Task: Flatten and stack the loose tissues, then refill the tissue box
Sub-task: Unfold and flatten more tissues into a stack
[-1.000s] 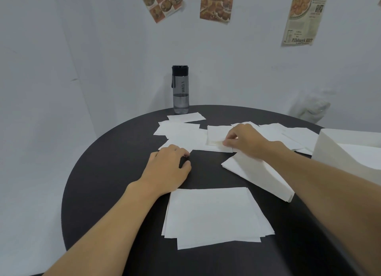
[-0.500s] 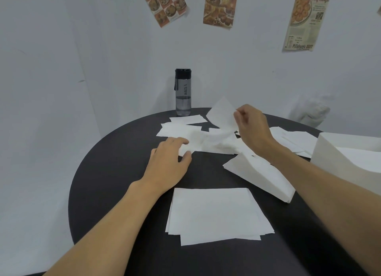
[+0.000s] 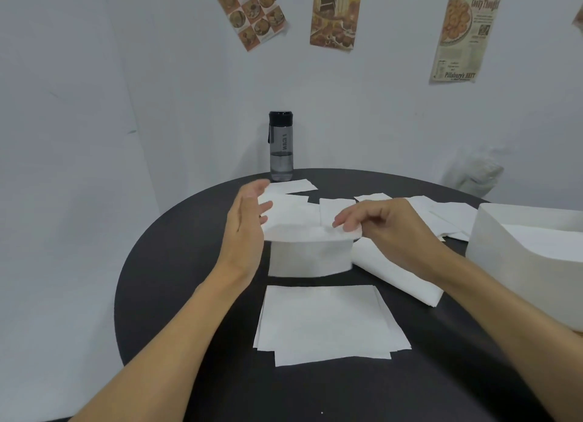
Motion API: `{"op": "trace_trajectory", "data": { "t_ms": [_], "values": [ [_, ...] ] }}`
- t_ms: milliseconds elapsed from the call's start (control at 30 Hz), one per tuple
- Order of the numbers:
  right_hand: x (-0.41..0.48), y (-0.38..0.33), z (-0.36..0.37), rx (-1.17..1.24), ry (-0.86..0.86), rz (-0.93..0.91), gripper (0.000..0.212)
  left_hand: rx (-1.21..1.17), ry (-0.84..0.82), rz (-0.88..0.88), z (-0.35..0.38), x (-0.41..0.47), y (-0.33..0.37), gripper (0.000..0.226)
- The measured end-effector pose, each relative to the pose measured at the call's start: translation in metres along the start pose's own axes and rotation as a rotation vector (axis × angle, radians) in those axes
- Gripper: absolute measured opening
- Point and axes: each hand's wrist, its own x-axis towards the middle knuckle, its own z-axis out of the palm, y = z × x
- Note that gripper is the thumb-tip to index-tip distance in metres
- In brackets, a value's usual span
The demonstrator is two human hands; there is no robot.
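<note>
Head view is showing the job somewhere in its middle. The right hand [image 3: 388, 232], at centre right, is pinching the top right edge of one tissue [image 3: 310, 254] between thumb and fingertips. The sheet is hanging folded over and slightly blurred above the table [image 3: 176, 264], just past the near stack [image 3: 328, 320]. The left hand [image 3: 247, 229], at centre left, is standing edge-on with fingers straight and gripping nothing. It is lying right at the tissue's left edge, though whether it is touching is not clear. As for progress, the stack at lower centre is already lying flat, several sheets deep, with corners fanning out a little, and a second, thicker pile [image 3: 400, 279] is slanting off under the right wrist. Loose tissues [image 3: 441, 213] are spreading across the middle of the frame behind both hands, so I am judging the flattening as well under way but not finished. The box [image 3: 485, 248] is sitting at the right edge, white and plain. Refilling is looking like a step not yet begun, though its inside is only partly showing. For writing, the poster [image 3: 463, 30] at upper right is reading "Pillsbury's" near its foot, with a headline too small to trust. The bottle [image 3: 280, 147] at upper centre is carrying pale letters too blurred for reading.
</note>
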Motion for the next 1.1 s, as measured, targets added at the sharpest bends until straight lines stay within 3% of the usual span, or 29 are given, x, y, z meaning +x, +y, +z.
{"op": "trace_trajectory", "data": {
  "t_ms": [233,400,500,667,767,833,900,967,1033,1100],
  "values": [
    [-0.007,-0.007,-0.001,0.221,0.040,0.016,0.041,0.166,-0.137,-0.148,-0.002,-0.002,0.003,0.031],
    [-0.009,-0.015,-0.004,0.458,0.081,-0.010,0.035,-0.072,-0.234,-0.381,-0.007,-0.001,0.015,0.019],
    [-0.010,-0.017,-0.007,0.529,0.072,0.038,0.034,-0.013,-0.399,-0.447,-0.011,-0.003,0.017,0.020],
    [-0.009,-0.011,-0.010,0.247,0.073,0.172,0.037,-0.076,-0.544,-0.429,-0.014,-0.006,0.021,0.030],
    [-0.011,-0.011,-0.012,0.148,-0.117,0.266,0.014,-0.070,-0.607,-0.430,-0.017,-0.006,0.023,0.034],
    [-0.013,-0.010,-0.010,0.093,-0.267,0.333,0.026,-0.042,-0.664,-0.438,-0.018,-0.009,0.025,0.034],
    [-0.013,-0.012,-0.008,0.118,-0.326,0.360,0.024,-0.056,-0.631,-0.442,-0.017,-0.009,0.026,0.029],
    [-0.014,-0.014,-0.009,0.155,-0.358,0.373,0.016,-0.048,-0.470,-0.410,-0.015,-0.004,0.020,0.018],
    [-0.016,-0.014,-0.010,0.112,-0.410,0.369,0.013,0.196,-0.258,-0.251,-0.015,0.004,0.002,0.011],
    [-0.017,-0.013,-0.010,-0.029,-0.467,0.340,0.012,0.570,-0.184,-0.067,-0.019,0.008,-0.018,0.012]
  ]
}}
